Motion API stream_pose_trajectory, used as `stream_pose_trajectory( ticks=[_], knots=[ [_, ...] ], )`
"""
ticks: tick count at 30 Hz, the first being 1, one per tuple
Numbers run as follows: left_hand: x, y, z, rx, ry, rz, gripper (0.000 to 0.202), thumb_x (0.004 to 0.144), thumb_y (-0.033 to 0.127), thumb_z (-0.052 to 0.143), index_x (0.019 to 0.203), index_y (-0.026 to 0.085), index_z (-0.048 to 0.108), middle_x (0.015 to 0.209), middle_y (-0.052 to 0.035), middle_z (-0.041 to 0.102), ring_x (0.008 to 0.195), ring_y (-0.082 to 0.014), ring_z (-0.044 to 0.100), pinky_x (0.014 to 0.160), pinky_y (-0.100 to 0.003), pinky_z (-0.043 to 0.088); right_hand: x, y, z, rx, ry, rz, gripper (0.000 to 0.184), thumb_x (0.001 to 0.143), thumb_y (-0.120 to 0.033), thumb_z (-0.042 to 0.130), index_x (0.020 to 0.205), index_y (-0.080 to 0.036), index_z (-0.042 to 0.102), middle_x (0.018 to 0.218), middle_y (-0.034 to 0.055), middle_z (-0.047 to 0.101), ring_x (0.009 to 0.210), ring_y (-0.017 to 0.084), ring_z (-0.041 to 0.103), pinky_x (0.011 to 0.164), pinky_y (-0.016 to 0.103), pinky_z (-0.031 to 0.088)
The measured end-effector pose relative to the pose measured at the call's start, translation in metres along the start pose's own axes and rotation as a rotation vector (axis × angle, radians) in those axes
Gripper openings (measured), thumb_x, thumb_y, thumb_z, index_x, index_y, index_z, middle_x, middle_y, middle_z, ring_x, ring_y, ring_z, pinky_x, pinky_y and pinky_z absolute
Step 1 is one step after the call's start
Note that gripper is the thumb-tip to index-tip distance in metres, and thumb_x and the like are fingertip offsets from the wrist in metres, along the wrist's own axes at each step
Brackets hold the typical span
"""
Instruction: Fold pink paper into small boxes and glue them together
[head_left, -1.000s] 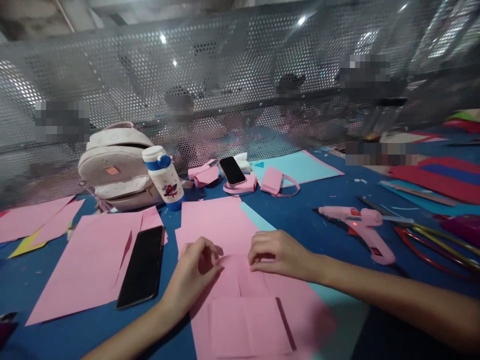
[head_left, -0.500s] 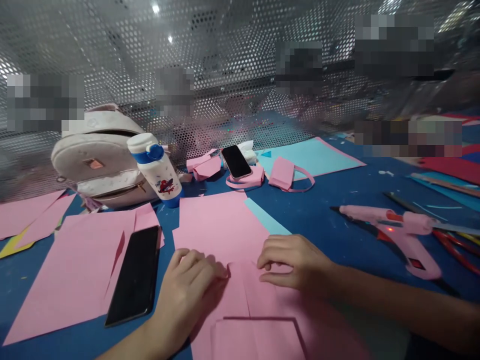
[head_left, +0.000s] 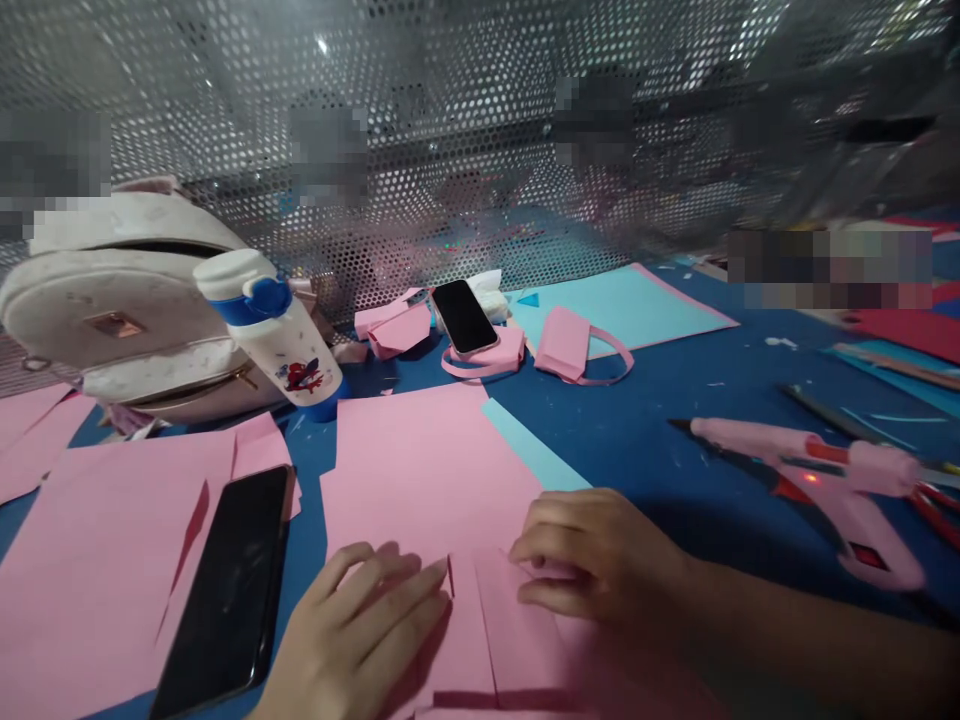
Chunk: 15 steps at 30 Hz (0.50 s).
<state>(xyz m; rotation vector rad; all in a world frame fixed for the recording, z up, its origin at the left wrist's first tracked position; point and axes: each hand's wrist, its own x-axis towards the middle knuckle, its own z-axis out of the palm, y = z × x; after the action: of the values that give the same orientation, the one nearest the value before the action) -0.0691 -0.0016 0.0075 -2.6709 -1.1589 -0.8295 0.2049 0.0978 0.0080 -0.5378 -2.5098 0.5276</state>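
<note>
A folded pink paper piece (head_left: pixel 472 640) with a crease down its middle lies in front of me, on top of larger pink sheets (head_left: pixel 412 450). My left hand (head_left: pixel 375 620) rests with fingers stretched out flat, their tips at the left edge of the folded piece. At its right edge is my right hand (head_left: pixel 592 560), fingers curled and thumb close below them, with the paper edge between. The near end of the folded piece runs out of the bottom of the view. A strip of light blue paper (head_left: pixel 532 445) shows beside the pink sheets.
A black phone (head_left: pixel 225 590) lies on pink paper (head_left: pixel 127 560) at left. Behind stand a white backpack (head_left: pixel 142 320) and a bottle (head_left: pixel 277 340). Small pink paper bags (head_left: pixel 566 345), another phone (head_left: pixel 465 318) and a blue sheet (head_left: pixel 630 305) lie farther back. A pink glue gun (head_left: pixel 810 465) is at right.
My left hand's fingers have straightened and flattened on the paper. My right hand's fingers have drawn in at the right edge. The view has shifted, leaving the folded piece lower in the picture.
</note>
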Motion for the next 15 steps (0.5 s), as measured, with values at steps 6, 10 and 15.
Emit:
stream_pose_trajectory(
  ticks=[6, 10, 15],
  knots=[
    [0.0025, -0.0013, -0.0003, 0.106, -0.020, 0.022, 0.037, 0.107, 0.023, 0.034, 0.121, 0.024, 0.069, 0.119, -0.0008, 0.073, 0.104, -0.0191, 0.065, 0.092, -0.037, 0.041, -0.0031, 0.0030, 0.0032, 0.001, 0.024, -0.014, 0.028, 0.099, -0.042, 0.056, 0.091, -0.019, 0.069, 0.081, 0.0028, 0.071, 0.071, 0.014, 0.062, 0.062, 0.027, 0.038],
    [0.0037, -0.0016, 0.0017, 0.140, -0.005, 0.035, 0.032, 0.104, 0.020, 0.042, 0.116, 0.027, 0.071, 0.115, 0.0015, 0.075, 0.103, -0.0185, 0.067, 0.090, -0.036, 0.045, -0.0020, 0.0022, 0.0017, -0.011, -0.009, 0.007, 0.035, 0.101, -0.047, 0.049, 0.089, -0.021, 0.069, 0.082, 0.0020, 0.071, 0.070, 0.014, 0.061, 0.062, 0.029, 0.038],
    [0.0078, -0.0010, 0.0008, 0.146, -0.018, 0.014, 0.027, 0.101, 0.016, 0.050, 0.110, 0.029, 0.072, 0.115, 0.0074, 0.075, 0.101, -0.0169, 0.067, 0.090, -0.035, 0.045, -0.0008, 0.0037, 0.0013, -0.053, -0.009, -0.028, 0.046, 0.105, -0.051, 0.037, 0.089, -0.021, 0.067, 0.078, 0.0009, 0.068, 0.066, 0.013, 0.058, 0.058, 0.030, 0.035]
  ],
)
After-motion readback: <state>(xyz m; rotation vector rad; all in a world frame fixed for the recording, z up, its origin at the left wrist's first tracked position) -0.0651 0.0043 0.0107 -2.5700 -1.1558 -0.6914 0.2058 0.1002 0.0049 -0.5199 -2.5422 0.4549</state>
